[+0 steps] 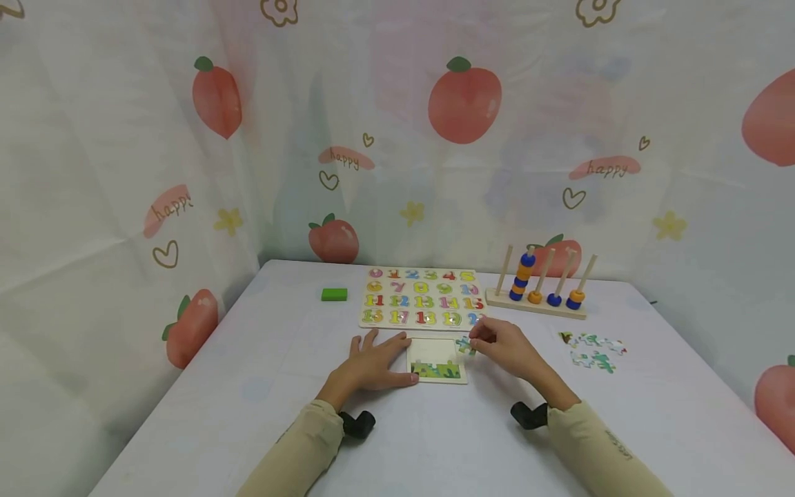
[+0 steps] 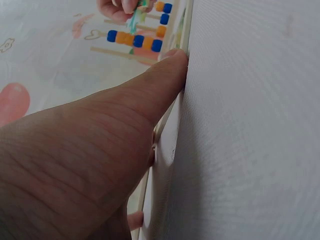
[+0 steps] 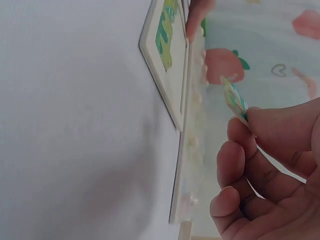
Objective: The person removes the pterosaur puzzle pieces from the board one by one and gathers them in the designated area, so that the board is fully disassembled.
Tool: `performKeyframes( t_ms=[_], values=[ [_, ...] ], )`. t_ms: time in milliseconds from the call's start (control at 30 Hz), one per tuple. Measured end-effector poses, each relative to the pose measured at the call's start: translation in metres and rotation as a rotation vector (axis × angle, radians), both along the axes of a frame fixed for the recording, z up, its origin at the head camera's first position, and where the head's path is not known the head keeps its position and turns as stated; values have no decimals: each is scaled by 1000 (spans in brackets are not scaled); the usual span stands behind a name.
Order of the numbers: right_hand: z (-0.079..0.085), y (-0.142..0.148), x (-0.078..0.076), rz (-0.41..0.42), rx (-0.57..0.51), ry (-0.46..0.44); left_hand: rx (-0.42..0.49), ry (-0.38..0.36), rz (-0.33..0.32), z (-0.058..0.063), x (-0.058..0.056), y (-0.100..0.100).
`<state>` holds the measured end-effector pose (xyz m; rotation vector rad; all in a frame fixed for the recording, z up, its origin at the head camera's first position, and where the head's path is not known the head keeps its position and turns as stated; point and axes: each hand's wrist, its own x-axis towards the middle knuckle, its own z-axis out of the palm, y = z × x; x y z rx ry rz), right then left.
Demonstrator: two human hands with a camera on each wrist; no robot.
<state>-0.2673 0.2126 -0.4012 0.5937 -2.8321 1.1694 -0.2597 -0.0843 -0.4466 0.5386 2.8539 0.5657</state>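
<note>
A small white puzzle frame [image 1: 435,351] lies on the table, with green joined pieces [image 1: 437,371] along its near side. My left hand [image 1: 370,364] rests at the frame's left edge, fingers spread and straight, thumb at the near left corner. Between thumb and forefinger, my right hand [image 1: 506,347] pinches a green and blue jigsaw piece [image 1: 465,345] by the frame's right edge. In the right wrist view that jigsaw piece [image 3: 234,97] is held up off the table, apart from the frame [image 3: 175,95]. The left wrist view shows the left thumb [image 2: 172,62] against the frame's edge.
Behind the frame lies a number board [image 1: 422,298] with coloured numerals. A peg stacker [image 1: 537,304] with blue and orange beads stands at back right. Loose jigsaw pieces [image 1: 593,351] lie on the right. A green block [image 1: 334,295] sits at back left.
</note>
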Motion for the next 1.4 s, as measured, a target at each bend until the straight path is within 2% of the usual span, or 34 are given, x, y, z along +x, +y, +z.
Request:
performKeyframes(
  t_ms=[333, 1400],
  values=[
    [2, 22, 3, -42, 42, 7, 9, 3, -2, 3, 2, 0],
    [3, 90, 13, -201, 52, -18, -3, -12, 0, 3, 1, 1]
  ],
)
